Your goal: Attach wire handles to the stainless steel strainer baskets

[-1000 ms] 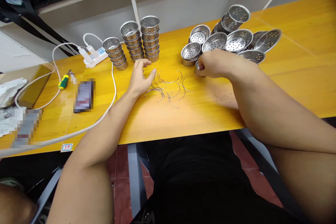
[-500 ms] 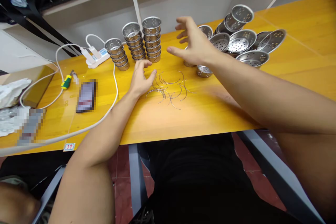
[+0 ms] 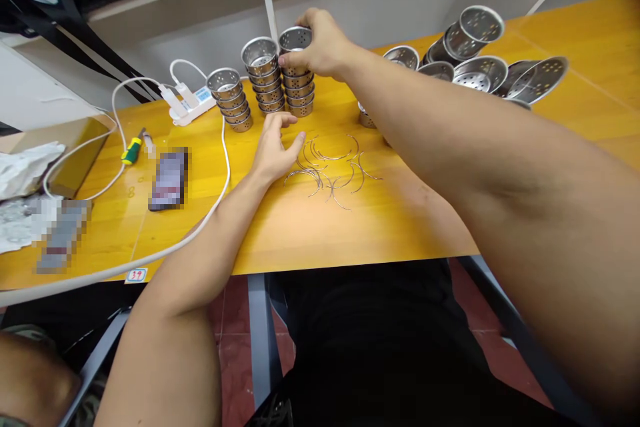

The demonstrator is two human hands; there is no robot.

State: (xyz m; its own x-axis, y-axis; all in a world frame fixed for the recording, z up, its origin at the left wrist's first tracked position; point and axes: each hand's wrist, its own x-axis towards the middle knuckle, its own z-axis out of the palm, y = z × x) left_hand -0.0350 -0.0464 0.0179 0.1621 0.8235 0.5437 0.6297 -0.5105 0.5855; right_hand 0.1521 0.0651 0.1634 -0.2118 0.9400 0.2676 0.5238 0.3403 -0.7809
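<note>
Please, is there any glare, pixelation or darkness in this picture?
Head view: pale glare on the table in front of the curved wires; head view: a dark flat object at left is pixelated; head view: upper right corner dark; head view: right hand and perforated cups fairly distinct.

Our right hand (image 3: 324,45) has its thumb and fingers about the top cup (image 3: 293,41) on the rightmost of three upright metal stacks (image 3: 269,85). Our left hand (image 3: 274,152) curls loosely above the worktop (image 3: 300,233), just beside scattered curved wires (image 3: 336,177). Beyond our right arm we see more perforated cups (image 3: 477,73), some tilted; off to our left lie a green-and-yellow screwdriver (image 3: 132,151) and a white power strip (image 3: 197,104).
</note>
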